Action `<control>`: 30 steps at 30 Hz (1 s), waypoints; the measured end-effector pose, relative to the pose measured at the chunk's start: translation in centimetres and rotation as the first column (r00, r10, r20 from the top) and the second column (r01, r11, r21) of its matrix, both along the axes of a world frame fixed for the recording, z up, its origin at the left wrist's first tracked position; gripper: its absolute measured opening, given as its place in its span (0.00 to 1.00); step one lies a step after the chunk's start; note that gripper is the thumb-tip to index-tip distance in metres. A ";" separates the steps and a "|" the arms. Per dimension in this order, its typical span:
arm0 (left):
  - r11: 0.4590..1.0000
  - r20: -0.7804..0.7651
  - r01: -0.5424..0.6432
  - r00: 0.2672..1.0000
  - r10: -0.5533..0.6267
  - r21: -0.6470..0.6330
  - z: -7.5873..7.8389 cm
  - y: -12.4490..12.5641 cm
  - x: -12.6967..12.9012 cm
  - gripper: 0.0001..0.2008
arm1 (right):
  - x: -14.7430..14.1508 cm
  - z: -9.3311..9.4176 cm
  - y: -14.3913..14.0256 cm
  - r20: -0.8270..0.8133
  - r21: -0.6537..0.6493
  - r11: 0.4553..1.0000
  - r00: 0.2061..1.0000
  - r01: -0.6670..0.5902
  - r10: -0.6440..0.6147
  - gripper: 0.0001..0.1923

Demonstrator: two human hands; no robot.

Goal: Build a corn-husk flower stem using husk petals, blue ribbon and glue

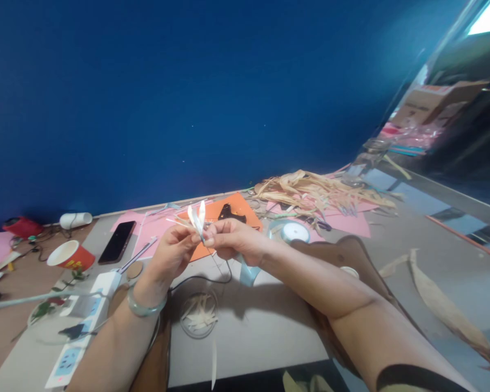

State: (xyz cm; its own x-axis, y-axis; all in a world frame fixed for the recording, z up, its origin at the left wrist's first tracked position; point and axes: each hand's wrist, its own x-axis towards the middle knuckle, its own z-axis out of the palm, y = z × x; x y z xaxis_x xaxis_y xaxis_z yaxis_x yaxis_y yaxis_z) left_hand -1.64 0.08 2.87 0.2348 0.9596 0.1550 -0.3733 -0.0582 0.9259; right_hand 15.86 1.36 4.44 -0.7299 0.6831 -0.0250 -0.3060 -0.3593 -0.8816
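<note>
Both hands meet above the middle of the bench, in front of a blue wall. The left hand, with a pale bangle on its wrist, has its fingers pressed together, pinching the base of two white petals. The right hand touches it from 3 o'clock, fingers pinching the same base. The petals stand upright above the fingertips.

At 6 o'clock from the hands sits a clear dish holding pale strips. At 9 o'clock lie a phone and a red paper cup, lying on its side. At 7 o'clock is a white power strip. At 2 o'clock lies a ribbon roll, with a heap of dried husks beyond it. An orange sheet lies behind the hands.
</note>
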 end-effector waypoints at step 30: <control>0.978 -0.033 -0.199 0.979 0.201 0.060 0.8 -1.1 1.3 0.11 | 0.2 0.1 -0.8 0.115 0.552 0.788 0.911 0.272 -0.395 0.13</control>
